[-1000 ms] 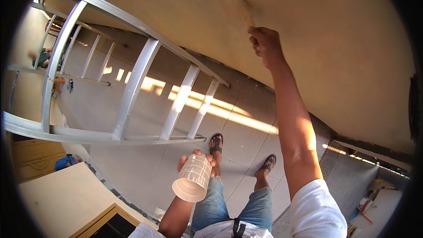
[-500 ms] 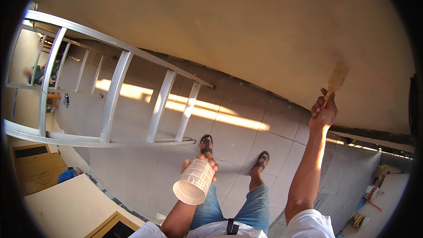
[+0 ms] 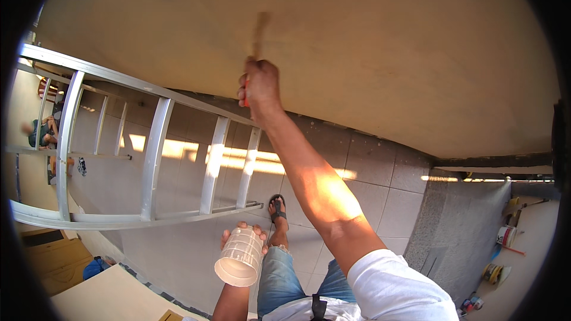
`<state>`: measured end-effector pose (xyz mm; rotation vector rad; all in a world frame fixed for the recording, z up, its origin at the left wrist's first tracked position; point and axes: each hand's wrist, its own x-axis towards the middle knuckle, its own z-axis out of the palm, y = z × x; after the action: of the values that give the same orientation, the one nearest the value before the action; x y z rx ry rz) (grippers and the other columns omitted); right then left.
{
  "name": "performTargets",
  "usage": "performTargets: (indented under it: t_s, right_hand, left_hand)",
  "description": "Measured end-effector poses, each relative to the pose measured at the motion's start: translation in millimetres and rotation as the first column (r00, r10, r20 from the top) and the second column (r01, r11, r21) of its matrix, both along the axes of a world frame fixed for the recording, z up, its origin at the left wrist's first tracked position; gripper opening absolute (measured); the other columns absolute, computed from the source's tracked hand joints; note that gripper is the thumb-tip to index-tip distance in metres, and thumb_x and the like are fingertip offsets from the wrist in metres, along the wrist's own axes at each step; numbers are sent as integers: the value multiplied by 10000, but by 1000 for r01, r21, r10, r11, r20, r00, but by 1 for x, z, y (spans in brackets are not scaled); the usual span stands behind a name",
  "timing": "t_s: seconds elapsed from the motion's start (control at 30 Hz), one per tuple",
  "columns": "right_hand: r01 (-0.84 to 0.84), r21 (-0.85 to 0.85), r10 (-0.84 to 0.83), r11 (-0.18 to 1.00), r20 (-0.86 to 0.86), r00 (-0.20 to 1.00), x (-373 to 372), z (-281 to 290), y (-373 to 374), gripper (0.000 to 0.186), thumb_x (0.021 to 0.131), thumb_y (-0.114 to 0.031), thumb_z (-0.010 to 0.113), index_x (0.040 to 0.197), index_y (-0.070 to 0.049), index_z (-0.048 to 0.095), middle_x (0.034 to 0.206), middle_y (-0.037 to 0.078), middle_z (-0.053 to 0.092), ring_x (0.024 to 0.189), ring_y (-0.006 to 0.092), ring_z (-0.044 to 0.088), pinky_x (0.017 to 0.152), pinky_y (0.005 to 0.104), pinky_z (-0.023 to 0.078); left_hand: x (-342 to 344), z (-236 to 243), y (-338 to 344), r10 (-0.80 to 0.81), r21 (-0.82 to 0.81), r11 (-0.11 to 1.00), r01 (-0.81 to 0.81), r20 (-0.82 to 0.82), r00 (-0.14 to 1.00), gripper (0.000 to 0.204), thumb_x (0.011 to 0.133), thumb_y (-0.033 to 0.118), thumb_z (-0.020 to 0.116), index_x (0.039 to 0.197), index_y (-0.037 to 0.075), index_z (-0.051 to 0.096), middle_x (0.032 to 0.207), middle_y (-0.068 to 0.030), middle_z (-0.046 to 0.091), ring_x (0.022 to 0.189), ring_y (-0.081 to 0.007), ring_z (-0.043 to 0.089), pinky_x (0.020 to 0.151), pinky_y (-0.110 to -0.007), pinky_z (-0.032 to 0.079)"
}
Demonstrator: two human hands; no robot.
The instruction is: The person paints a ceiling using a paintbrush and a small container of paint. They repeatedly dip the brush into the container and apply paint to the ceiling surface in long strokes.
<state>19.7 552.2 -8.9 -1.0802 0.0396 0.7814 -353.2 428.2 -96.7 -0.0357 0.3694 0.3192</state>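
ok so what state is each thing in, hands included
container, uncovered, tilted, pale streaks outside, fill level unclear
brush, blurred, raised to the wall, contact unclear
left hand, fingers curled around the container
right hand, closed on the brush handle
wall, wet or dry can't be told
ladder, standing, legs spread
sandal, worn
tiled floor, partly sunlit

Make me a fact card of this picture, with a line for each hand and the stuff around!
Left hand: left hand holds a streaked plastic cup
Right hand: right hand grips a blurred paintbrush
In front: tan wall
Left side: silver stepladder
Footwear: one dark sandal showing
Underfoot: sunlit grey floor tiles
Beyond ladder: another person
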Motion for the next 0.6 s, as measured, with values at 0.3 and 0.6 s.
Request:
performTargets:
  t_s: [0.3, 0.6]
  right_hand:
    - [-156, -21, 157, 987, 22, 987, 110, -10, -170, 309, 1028, -335, 645, 964, -34, 620, 616, -36, 456, 420, 59, 336, 377, 237, 241]
    - [305, 208, -305, 929, -33, 952, 171, 15, -507, 332, 1092, -338, 561, 1053, -11, 605, 584, -49, 407, 384, 46, 335, 325, 213, 262]
  left_hand:
    - [37, 23, -33, -28, -20, 999, 30, 79, 996, 489, 1062, 513, 491, 1353, 125, 557, 1262, -195, 518, 1209, -351, 469, 890, -523, 541]
    - [96, 23, -104, -188, -116, 971, 208, 166, 968, 479, 1063, 507, 500, 1350, 130, 571, 1290, -192, 524, 1229, -339, 468, 914, -510, 534]
